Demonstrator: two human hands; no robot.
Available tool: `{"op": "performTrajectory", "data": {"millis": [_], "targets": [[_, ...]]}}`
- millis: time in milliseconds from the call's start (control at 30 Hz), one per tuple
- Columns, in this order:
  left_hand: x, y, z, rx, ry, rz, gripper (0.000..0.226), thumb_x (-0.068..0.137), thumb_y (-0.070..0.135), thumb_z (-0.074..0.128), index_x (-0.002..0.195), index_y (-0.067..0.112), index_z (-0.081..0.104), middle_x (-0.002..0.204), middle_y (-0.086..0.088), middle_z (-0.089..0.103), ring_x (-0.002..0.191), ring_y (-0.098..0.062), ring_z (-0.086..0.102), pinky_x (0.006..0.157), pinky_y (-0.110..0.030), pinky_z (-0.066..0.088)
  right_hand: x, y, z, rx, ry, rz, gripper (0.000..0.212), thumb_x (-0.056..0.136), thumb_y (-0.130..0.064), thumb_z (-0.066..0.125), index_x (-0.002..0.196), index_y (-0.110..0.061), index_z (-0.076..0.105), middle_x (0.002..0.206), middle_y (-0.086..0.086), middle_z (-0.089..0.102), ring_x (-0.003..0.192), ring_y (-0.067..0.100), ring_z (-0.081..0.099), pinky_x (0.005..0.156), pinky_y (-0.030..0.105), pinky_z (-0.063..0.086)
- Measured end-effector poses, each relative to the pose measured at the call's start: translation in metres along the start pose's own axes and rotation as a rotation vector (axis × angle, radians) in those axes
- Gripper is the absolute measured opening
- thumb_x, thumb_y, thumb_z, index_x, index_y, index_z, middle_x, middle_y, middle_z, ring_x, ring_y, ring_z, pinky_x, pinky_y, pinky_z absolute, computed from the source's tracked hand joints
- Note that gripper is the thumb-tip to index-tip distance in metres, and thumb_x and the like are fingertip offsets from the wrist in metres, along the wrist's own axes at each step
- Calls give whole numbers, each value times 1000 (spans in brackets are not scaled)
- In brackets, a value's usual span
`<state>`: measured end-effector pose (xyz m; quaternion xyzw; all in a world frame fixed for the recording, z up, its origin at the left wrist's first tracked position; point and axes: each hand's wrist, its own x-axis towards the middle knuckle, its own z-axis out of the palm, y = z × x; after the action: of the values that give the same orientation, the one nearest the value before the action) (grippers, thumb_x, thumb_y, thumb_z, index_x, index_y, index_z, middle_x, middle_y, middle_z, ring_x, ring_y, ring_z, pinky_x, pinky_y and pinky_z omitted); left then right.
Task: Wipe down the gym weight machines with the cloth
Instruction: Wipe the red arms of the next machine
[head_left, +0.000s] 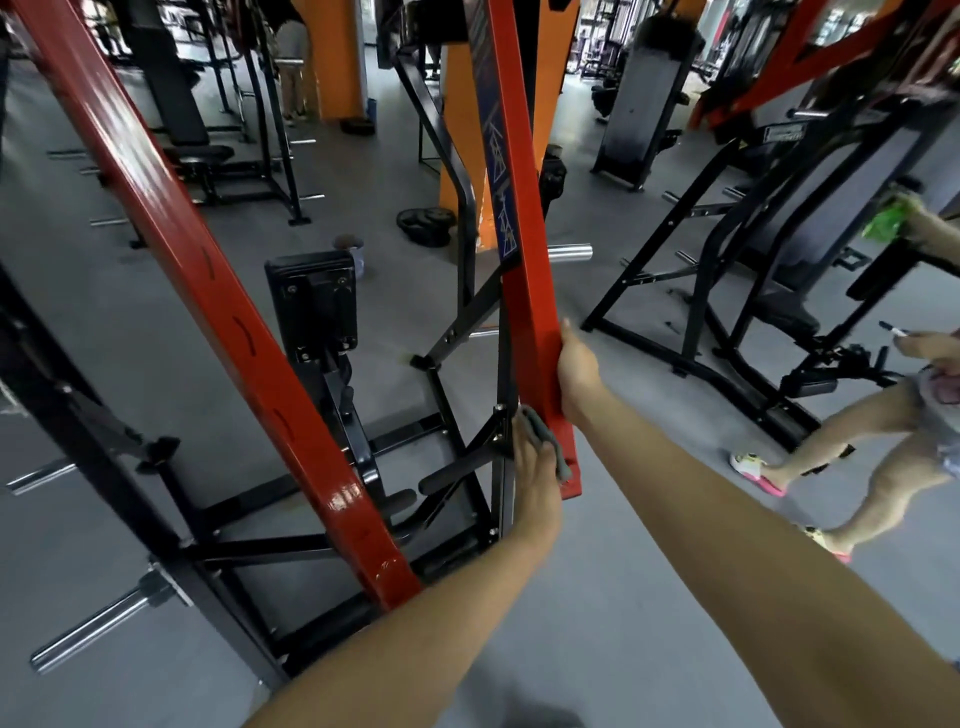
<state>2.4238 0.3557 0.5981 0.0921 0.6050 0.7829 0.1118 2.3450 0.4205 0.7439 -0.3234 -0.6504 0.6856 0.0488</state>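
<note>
A red steel arm (524, 218) of a weight machine hangs down in the middle of the view, ending just above the floor. My right hand (576, 376) grips its right edge near the lower end, thumb pointing up. My left hand (535, 478) presses a grey cloth (548, 441) against the lower left side of the same arm; whether the fingers curl around the cloth is hidden. A second red arm (208, 291) slants across the left side. The black frame (363, 452) and seat pad (317, 301) sit between them.
Another person (893, 415) stands close on the right, holding a green cloth (885, 218) at a black machine (727, 291). Chrome weight pegs (98, 623) jut out at lower left. Weight plates (426, 223) lie on the grey floor. Benches and racks fill the background.
</note>
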Motion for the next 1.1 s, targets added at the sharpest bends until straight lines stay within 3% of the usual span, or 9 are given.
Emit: {"op": "performTrajectory", "data": {"millis": [133,267,433,533,633,800,900,1000,1100], "targets": [[-18,-10,0,22,-19,-7,60,94,65,39,141,76,3,170,24,-3,157,0,3,130,-49,11,-4,3,2,-10,9,16,62,105,-64,37,131,-13,63,114,12,73,103,32,71,104,52,53],[27,35,6,76,51,-32,77,90,68,33,160,54,3,172,19,0,158,-6,6,129,-49,11,-4,1,2,30,4,11,58,107,-58,40,129,-9,62,114,12,72,104,30,71,105,49,53],[102,113,2,138,91,2,68,104,50,31,164,40,0,173,13,-1,159,-12,6,129,-51,11,-3,-1,0,65,-69,4,53,107,-55,40,118,-18,75,110,9,79,105,28,73,101,44,54],[129,141,-1,157,76,25,62,109,48,29,164,40,0,173,10,0,160,-17,7,128,-53,12,-5,-19,6,39,-95,-42,54,107,-60,38,115,-23,76,108,8,78,101,25,73,86,38,56],[118,133,0,143,84,56,61,110,42,31,164,40,0,173,13,-2,159,-13,4,129,-49,10,-3,-40,13,-11,-99,-109,57,107,-61,36,116,-21,74,111,7,77,105,23,71,96,41,53],[88,100,-6,183,4,128,54,103,62,26,144,75,-6,170,25,-2,158,-5,6,129,-50,15,7,-66,21,-84,-108,-210,63,105,-67,31,132,-19,62,118,5,72,111,22,68,106,45,50],[113,133,-1,128,51,85,57,108,53,29,158,57,1,172,18,3,159,-11,9,129,-49,16,10,-71,29,-72,-124,-306,62,103,-70,36,128,-23,68,116,0,76,111,17,71,103,40,51],[145,166,1,175,120,103,59,113,38,29,165,32,2,173,9,-4,159,-10,-3,129,-38,2,18,-60,33,15,-196,-341,67,94,-78,45,129,-26,70,127,-3,73,122,16,67,115,46,44],[186,194,-3,186,140,193,60,113,32,31,166,23,4,173,4,-1,158,-9,-2,121,-23,-1,13,-68,34,44,-167,-306,51,102,-68,41,111,-30,74,113,-3,76,108,12,70,101,34,51]]}}
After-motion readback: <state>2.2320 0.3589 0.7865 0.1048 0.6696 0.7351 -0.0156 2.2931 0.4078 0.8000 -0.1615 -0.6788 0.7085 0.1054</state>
